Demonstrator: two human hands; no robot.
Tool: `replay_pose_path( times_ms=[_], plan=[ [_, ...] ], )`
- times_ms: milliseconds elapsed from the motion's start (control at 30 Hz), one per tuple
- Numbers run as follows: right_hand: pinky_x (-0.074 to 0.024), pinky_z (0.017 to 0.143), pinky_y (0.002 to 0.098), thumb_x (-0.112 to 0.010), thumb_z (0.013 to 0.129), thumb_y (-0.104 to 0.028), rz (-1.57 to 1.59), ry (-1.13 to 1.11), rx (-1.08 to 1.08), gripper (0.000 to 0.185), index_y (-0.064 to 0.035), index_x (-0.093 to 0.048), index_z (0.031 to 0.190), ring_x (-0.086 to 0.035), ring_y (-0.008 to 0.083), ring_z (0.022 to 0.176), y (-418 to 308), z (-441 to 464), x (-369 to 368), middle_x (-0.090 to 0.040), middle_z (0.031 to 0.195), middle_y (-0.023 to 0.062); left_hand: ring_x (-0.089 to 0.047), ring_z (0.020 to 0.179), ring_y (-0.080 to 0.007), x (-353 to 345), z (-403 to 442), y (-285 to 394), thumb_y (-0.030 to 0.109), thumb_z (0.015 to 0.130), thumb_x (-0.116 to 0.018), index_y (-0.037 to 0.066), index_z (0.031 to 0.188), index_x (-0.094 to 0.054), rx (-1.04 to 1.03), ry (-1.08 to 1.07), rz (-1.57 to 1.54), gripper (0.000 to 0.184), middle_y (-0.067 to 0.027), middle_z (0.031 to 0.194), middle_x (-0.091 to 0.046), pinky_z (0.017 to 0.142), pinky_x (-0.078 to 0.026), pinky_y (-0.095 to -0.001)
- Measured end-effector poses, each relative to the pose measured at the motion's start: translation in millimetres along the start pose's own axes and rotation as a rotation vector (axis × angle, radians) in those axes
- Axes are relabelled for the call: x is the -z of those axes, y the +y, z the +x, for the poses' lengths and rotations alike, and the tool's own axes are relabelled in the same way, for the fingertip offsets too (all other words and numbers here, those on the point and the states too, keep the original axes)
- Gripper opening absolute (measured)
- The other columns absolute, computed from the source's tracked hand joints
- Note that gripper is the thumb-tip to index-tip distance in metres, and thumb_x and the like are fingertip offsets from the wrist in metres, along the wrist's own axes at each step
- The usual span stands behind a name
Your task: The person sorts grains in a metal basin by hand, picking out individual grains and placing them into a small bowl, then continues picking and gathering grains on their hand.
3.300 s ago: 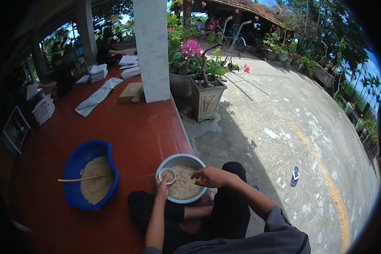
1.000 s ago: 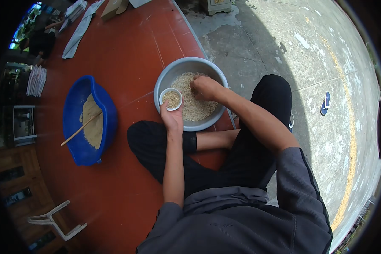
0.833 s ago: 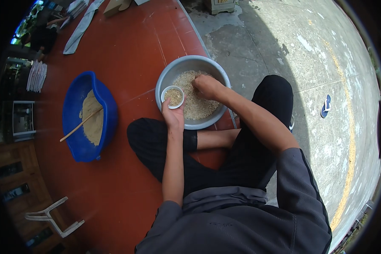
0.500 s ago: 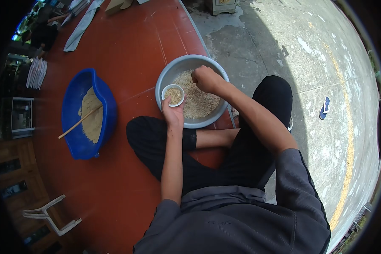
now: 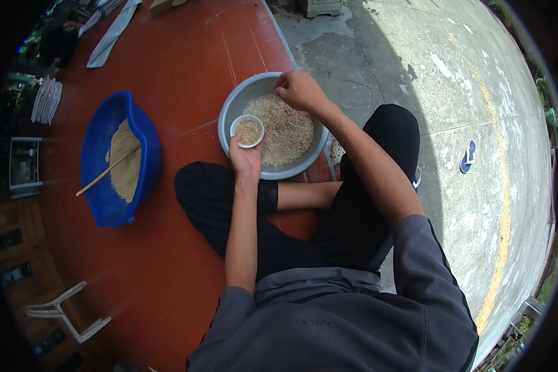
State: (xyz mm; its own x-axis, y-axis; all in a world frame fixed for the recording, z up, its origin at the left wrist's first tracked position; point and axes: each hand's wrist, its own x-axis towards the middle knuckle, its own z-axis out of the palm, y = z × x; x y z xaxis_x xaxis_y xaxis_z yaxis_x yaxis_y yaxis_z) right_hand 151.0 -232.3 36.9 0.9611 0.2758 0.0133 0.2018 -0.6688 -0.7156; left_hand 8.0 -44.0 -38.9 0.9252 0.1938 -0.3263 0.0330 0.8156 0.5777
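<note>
Relative to the grey basin [image 5: 291, 173]: right hand [image 5: 303, 92] at far rim, any pinched grains too small to resolve; left hand [image 5: 246, 161] at left side, partly hidden by white cup [image 5: 250, 146]; cardboard box [image 5: 161, 5] beyond, cropped by top edge.

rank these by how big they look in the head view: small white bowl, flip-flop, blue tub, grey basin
1. Grey basin and blue tub: too alike to rank
2. Small white bowl
3. Flip-flop, which lies farther off
</note>
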Motion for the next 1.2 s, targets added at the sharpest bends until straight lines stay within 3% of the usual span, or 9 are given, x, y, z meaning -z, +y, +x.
replay_pose_path(
  times_ms=[300,500,600,733,933,1033,1200],
  plan=[
    [-0.0621,0.093,0.0539,-0.069,0.086,-0.013,-0.343,-0.205,-0.099,0.028,0.0064,-0.081,0.101,-0.078,0.0460,0.104,25.2,-6.3,-23.2,-0.078,0.106,0.0332,-0.062,0.137,-0.0483,-7.1,-5.2,4.4,0.021,0.106,-0.051,-0.010,0.152,-0.044,-0.016,-0.024,-0.029,0.055,-0.0293,0.147,-0.058,0.111,-0.061,-0.0552],
    [-0.0624,0.093,0.0526,-0.064,0.087,-0.013,-0.348,-0.479,0.008,0.030,0.0054,-0.082,0.102,-0.078,0.0456,0.102,27.7,-4.6,-45.3,-0.079,0.107,0.0311,-0.062,0.136,-0.0480,-8.0,-4.7,5.1,0.022,0.107,-0.050,-0.009,0.152,-0.045,-0.026,-0.017,-0.033,0.055,-0.0287,0.147,-0.059,0.111,-0.060,-0.0554],
    [-0.0613,0.095,0.0524,-0.061,0.088,-0.016,0.209,-0.455,-0.239,0.032,0.0035,-0.083,0.101,-0.078,0.0462,0.101,19.8,-2.6,-31.7,-0.078,0.105,0.0305,-0.062,0.136,-0.0481,-7.6,-5.3,5.6,0.022,0.107,-0.050,-0.009,0.152,-0.045,-0.034,0.009,-0.037,0.055,-0.0287,0.147,-0.059,0.111,-0.060,-0.0551],
    [-0.0602,0.096,0.0514,-0.062,0.088,-0.015,-0.177,-0.190,-0.017,0.031,-0.0002,-0.084,0.102,-0.077,0.0461,0.101,42.4,9.4,-41.4,-0.079,0.104,0.0293,-0.063,0.136,-0.0482,-5.1,-3.9,5.4,0.023,0.107,-0.051,-0.009,0.151,-0.046,-0.030,-0.004,-0.047,0.055,-0.0290,0.147,-0.059,0.111,-0.060,-0.0550],
    [-0.0610,0.096,0.0512,-0.066,0.083,-0.006,-0.202,-0.242,-0.002,0.025,0.0018,-0.083,0.100,-0.078,0.0439,0.104,28.5,-2.8,-33.3,-0.079,0.107,0.0289,-0.063,0.136,-0.0477,-5.7,-3.9,5.6,0.024,0.107,-0.052,-0.009,0.151,-0.047,-0.032,-0.008,-0.048,0.055,-0.0288,0.146,-0.061,0.110,-0.060,-0.0545],
    [-0.0620,0.095,0.0505,-0.071,0.080,-0.004,-0.403,-0.301,0.020,0.023,0.0023,-0.083,0.099,-0.078,0.0428,0.105,25.8,-7.7,-27.7,-0.079,0.107,0.0284,-0.063,0.136,-0.0475,-6.3,-4.5,6.1,0.024,0.107,-0.052,-0.009,0.150,-0.048,-0.031,-0.007,-0.045,0.054,-0.0285,0.145,-0.062,0.110,-0.060,-0.0545],
    [-0.0628,0.094,0.0499,-0.080,0.075,-0.008,-0.350,-0.369,0.018,0.026,0.0028,-0.083,0.099,-0.078,0.0425,0.106,26.2,-10.3,-12.1,-0.079,0.106,0.0280,-0.063,0.136,-0.0473,-5.3,-3.2,5.6,0.024,0.108,-0.052,-0.009,0.150,-0.048,-0.026,0.003,-0.044,0.054,-0.0277,0.145,-0.062,0.110,-0.060,-0.0550]
  ],
)
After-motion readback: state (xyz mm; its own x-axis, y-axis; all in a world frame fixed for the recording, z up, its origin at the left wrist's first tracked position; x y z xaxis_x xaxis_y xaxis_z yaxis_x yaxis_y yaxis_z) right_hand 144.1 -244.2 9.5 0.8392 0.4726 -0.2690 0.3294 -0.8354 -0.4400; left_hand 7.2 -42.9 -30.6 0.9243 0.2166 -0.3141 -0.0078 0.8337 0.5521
